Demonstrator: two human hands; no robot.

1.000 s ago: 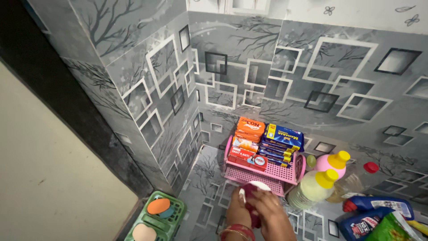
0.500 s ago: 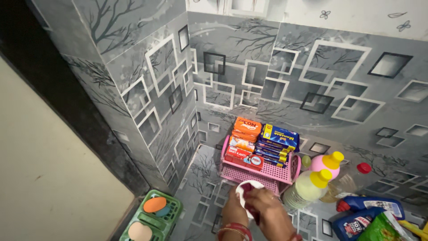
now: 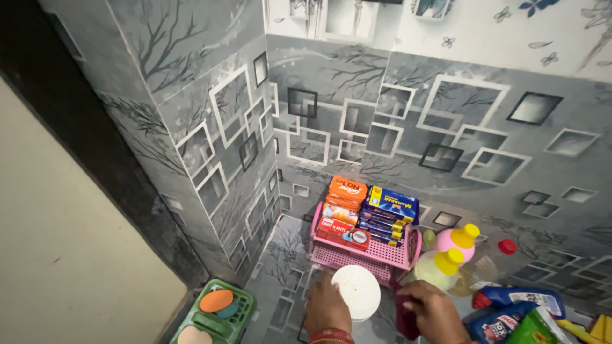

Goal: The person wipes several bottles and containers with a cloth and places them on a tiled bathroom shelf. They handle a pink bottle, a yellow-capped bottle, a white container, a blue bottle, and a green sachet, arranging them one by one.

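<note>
At the bottom middle of the frame, the left hand holds a white round lid. The right hand grips a dark red cloth beside it.

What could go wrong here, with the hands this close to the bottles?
The right hand, holding a dark red cloth, is close to the yellow-capped bottles; a nudge might topple them. The left hand holds the white round container only at its edge, so it could slip.
</note>
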